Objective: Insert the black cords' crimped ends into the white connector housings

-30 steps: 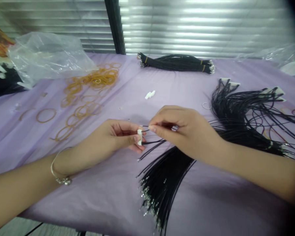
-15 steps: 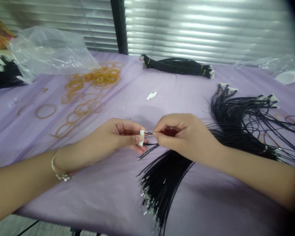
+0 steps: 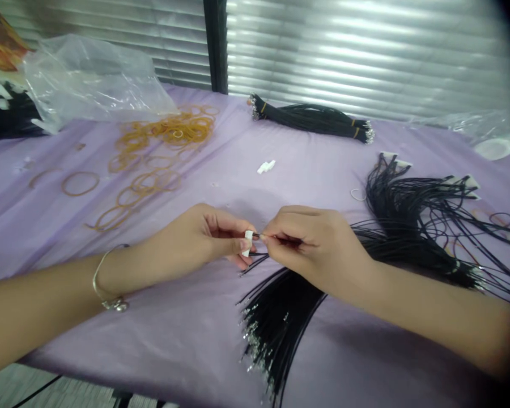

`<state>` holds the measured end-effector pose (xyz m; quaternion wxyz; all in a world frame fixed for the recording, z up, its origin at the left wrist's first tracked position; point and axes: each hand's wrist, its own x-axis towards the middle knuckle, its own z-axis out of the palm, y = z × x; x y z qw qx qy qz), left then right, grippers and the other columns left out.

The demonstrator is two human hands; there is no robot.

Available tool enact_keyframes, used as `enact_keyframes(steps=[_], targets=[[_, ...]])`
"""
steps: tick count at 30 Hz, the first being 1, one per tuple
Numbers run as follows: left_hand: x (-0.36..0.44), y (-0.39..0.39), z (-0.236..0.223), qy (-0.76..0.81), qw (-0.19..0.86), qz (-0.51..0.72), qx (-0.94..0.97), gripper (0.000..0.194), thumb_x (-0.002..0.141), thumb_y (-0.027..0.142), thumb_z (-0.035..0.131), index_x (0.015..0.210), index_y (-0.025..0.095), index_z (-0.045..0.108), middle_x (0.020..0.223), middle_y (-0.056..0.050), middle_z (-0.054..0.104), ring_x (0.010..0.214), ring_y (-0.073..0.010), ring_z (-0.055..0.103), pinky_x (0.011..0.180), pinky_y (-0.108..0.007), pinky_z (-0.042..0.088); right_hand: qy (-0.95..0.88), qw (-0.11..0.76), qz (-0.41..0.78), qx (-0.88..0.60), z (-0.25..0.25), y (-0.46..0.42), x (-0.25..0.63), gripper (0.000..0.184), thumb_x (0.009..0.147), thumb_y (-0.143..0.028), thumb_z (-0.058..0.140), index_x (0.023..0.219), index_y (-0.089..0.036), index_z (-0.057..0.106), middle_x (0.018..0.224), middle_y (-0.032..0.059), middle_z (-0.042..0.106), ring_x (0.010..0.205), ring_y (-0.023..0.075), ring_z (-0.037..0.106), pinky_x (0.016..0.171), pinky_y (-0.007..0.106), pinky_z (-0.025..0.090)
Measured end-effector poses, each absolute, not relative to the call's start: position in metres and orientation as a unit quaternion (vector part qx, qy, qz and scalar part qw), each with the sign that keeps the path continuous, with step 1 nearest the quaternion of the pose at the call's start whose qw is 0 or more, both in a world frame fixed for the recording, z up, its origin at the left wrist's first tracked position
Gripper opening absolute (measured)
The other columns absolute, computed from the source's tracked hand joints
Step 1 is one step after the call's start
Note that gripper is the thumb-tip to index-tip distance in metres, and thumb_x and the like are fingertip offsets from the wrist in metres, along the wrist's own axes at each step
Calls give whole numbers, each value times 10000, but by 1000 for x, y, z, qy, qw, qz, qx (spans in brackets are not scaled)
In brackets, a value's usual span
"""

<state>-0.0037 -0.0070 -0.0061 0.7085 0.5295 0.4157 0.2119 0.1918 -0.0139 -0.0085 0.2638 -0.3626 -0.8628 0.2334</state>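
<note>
Between thumb and fingers, my left hand [image 3: 215, 237] pinches a small white plastic connector housing [image 3: 247, 243]. My right hand [image 3: 310, 238] is closed on a thin black wire [image 3: 257, 235], whose end meets the upper part of the housing; how deep it sits I cannot tell. Another black wire runs from the lower part of the housing toward the right hand. Below the hands fans a thick bundle of black wires [image 3: 287, 317] with shiny metal terminals at their tips. The right hand and forearm cover part of this bundle.
Two white pieces [image 3: 266, 166] lie mid-table. Rubber bands [image 3: 187, 129] and a clear plastic bag [image 3: 97, 79] are at the left. A tied wire bundle [image 3: 310, 117] lies at the back. Wires with white connectors [image 3: 408, 198] lie at the right, on the purple cloth [image 3: 187, 328].
The right hand has moved slightly left toward the housing, and the gap between its fingertips and the housing is shorter. The whole view has shifted a little.
</note>
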Motion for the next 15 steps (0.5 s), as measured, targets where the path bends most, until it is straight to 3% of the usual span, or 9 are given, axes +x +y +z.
enact_keyframes(steps=[3,6,8,11,15], targets=[[-4,-7,-3,418,698,219,539,108,781,121,608,747,143,709,712,-7,667,625,-96,617,638,-170,502,-898,242,117,-348,-3,-17,194,142,852,-156,488,761,-137,595,727,23,569,664,75,495,615,203,380],[-7,-4,-3,411,686,248,547,103,807,177,607,784,127,693,760,-23,666,692,-97,621,679,-152,475,-928,214,-12,-304,5,-21,198,167,874,-203,474,976,-152,596,921,74,597,826,146,533,725,272,420],[-10,-3,-6,399,695,265,536,114,812,210,616,823,118,681,803,-39,669,744,-107,621,712,-160,474,-949,158,-9,-273,5,-21,199,199,871,-196,475,1034,-150,579,975,75,578,878,164,534,757,290,445],[-13,-1,-12,389,709,276,520,113,792,214,642,819,107,667,812,-47,667,751,-112,618,708,-167,480,-955,73,40,-286,-4,-20,199,174,839,-116,484,965,-140,602,972,68,542,888,168,525,800,320,470],[-13,0,-14,392,691,269,544,95,807,192,621,787,108,662,777,-28,649,726,-82,595,671,-123,459,-943,46,118,-308,-11,-19,198,141,814,-69,482,861,-148,588,950,62,509,898,156,495,826,314,451]])
